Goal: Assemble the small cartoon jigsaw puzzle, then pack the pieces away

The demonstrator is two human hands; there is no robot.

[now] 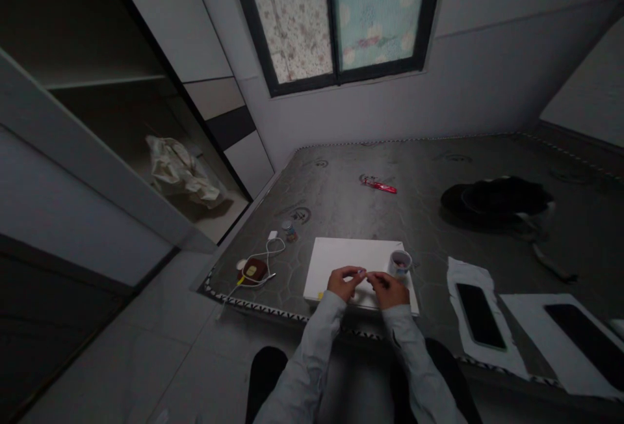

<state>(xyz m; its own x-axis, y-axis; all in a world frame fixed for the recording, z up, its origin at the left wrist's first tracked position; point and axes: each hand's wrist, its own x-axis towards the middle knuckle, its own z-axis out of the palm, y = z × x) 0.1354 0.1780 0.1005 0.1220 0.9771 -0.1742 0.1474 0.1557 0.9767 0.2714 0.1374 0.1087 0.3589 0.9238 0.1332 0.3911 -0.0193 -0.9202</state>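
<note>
Room dim, lit mainly by daylight through the window [336, 17] in the far wall [468, 86]: dark frame, two panes covered with patterned film, one speckled, one pale blue with dots. Far wall plain and pale, a faint horizontal line across it. Left side: open shelving unit [97, 79], dark inside, with crumpled pale material [180, 170] on a lower shelf. Floor [160, 359] pale tile, near left. Large grey patterned mat [487, 216] with a braided edge covers the raised platform, centre to right.
</note>
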